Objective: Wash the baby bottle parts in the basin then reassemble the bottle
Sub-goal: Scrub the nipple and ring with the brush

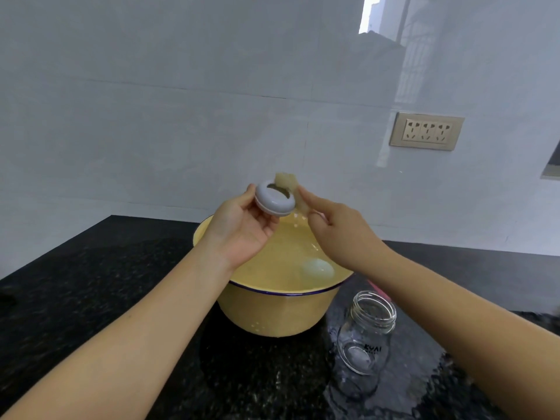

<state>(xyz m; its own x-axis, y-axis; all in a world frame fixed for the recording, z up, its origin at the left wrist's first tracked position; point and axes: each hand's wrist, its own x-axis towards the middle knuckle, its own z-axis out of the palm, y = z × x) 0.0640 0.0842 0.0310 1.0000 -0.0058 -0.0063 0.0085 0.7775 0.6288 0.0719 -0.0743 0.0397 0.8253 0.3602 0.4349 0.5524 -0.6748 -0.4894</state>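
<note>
Head view, centre of frame: the left hand (242,225) gripped the grey screw ring (274,201) above the yellow basin (272,310), and the right hand (339,231) pinched a pale sponge (286,181) at its far edge. Wiping well probably meant turning the ring and working the sponge inside it, over the water. A white part (316,268) lay in the basin. The glass bottle (368,338) stood lower right on the wet black tabletop (106,298), below a white wall (181,116) with a socket (426,131).
</note>
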